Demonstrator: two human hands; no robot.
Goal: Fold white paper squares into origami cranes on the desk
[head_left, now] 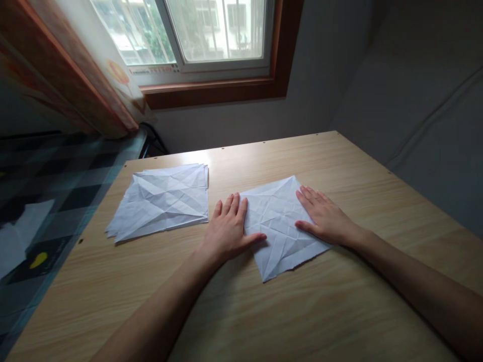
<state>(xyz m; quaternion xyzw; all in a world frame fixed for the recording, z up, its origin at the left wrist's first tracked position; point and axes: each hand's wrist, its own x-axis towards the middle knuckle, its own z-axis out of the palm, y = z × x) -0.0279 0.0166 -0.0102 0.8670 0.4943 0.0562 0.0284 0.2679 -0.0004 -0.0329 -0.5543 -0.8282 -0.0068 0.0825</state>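
A creased white sheet of paper (281,221) lies unfolded on the wooden table, crossed by many fold lines; its near edge looks torn. My left hand (230,229) rests flat along its left side, fingers stretched and the thumb on the paper. On the opposite side, my right hand (320,213) lies with fingers extended over the right edge, its thumb also touching the sheet. Neither hand grips anything. To the left of my left hand sits a stack of creased white papers (168,196), loosely piled with uneven edges.
The light wood tabletop (377,201) reaches toward the wall below a window (222,30). At left stands a surface with a dark checked cloth (86,166), where another white paper (33,221) lies. A patterned curtain (75,60) hangs beside the window.
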